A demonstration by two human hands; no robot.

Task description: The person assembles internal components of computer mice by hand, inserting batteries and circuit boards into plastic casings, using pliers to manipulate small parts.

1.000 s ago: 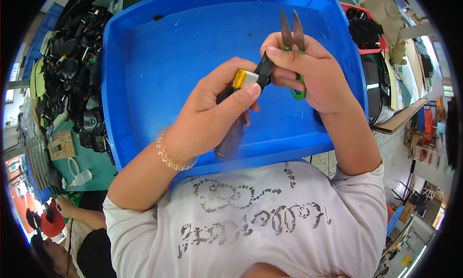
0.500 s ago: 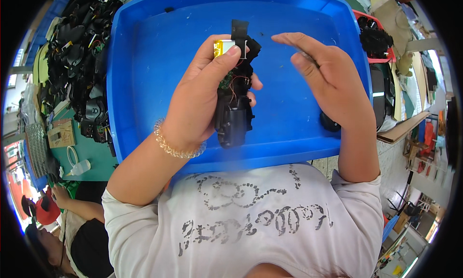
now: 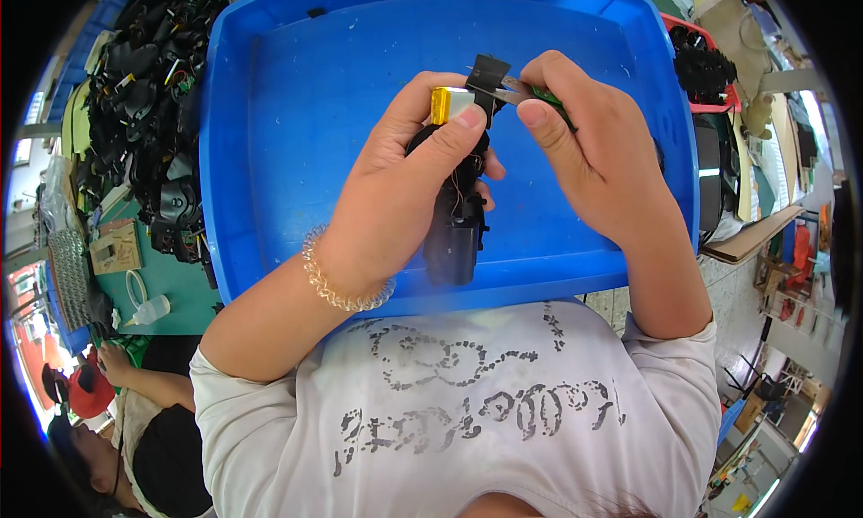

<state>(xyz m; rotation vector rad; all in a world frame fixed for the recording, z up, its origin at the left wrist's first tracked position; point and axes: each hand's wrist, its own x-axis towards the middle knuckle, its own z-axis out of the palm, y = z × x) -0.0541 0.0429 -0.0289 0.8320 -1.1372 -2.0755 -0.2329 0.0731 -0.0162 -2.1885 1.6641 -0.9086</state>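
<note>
well, the black gadget (image 3: 451, 248) is up in the left hand (image 3: 395, 172), over the blue bin (image 3: 306, 176); it is long, and its long way runs nearly up and down the view, with the top leaning a little to the right; its fat bottom end points back at the person's shirt (image 3: 458, 383); near the top, a silver battery (image 3: 458, 102) lies across it, with the yellow end pointing left; a flat black strip (image 3: 488, 73) sticks up past the battery and leans right; the left hand is curled snugly around the gadget, with the thumb pressed on the battery and the fingers round the back; the right hand (image 3: 598, 149) is bent around the green-handled scissors (image 3: 512, 95), thumb and fingers near each other; the blades point left and meet the strip in the view, but i cannot tell if the strip sits between them; most of the green handle is hidden by the right hand; the left hand covers the gadget's left side and much of its middle; thin wires (image 3: 460, 192) show below the thumb, but where they end is hard to see; the bottom end looks hazy.
</note>
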